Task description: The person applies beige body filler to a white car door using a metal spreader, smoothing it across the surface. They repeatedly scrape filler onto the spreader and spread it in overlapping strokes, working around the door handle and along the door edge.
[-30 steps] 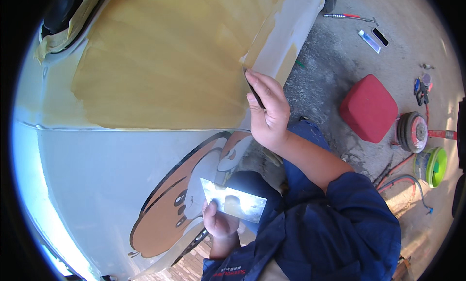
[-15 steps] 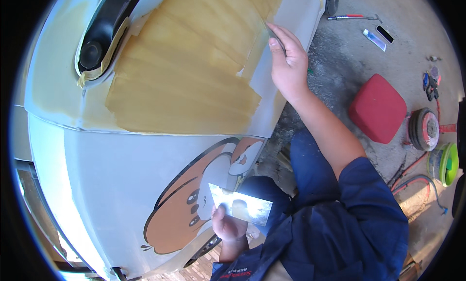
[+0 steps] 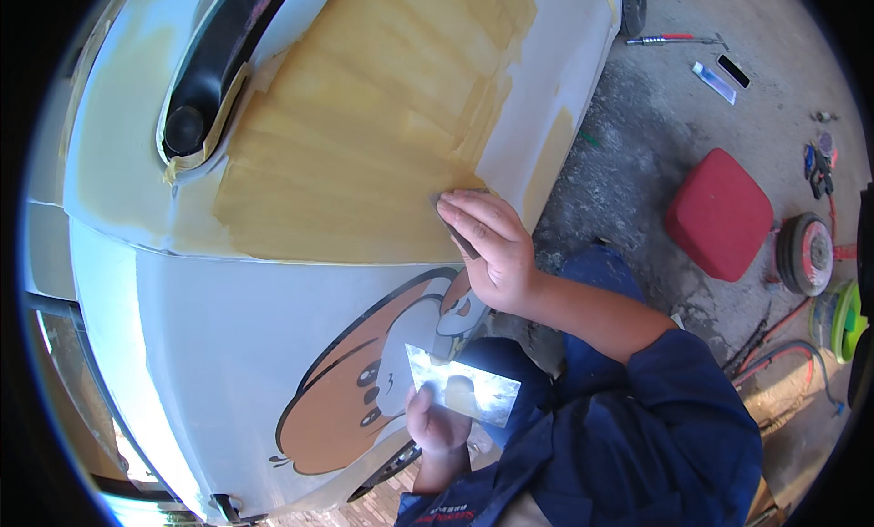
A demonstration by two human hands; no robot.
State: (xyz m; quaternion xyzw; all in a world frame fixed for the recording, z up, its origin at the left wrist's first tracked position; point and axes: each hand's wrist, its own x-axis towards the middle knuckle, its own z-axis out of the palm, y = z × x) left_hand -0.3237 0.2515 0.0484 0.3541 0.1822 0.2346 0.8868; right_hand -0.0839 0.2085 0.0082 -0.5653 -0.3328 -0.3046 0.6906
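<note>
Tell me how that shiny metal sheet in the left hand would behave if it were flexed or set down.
The metal sheet looks thin and flat, so it probably springs a little when bent rather than flopping. The left hand pinches it by one lower corner and it stays straight, suggesting it is light and fairly stiff. Its glossy face may be slippery.

Right hand [image 3: 492, 254] has come back down the yellow filler patch [image 3: 364, 136]: half a second ago it was up at the patch's top right edge, now it sits at the lower right corner, fingers flat, pressing a dark spreader [image 3: 455, 231] onto the panel. That's close to where it was a second ago, slightly lower.

Left hand [image 3: 437, 427] with the metal plate [image 3: 464, 390] has shifted a little; the plate now lies just below the right wrist, nearer than before.

View has swung, so the black trim [image 3: 209, 81] shows more fully upper left.
</note>
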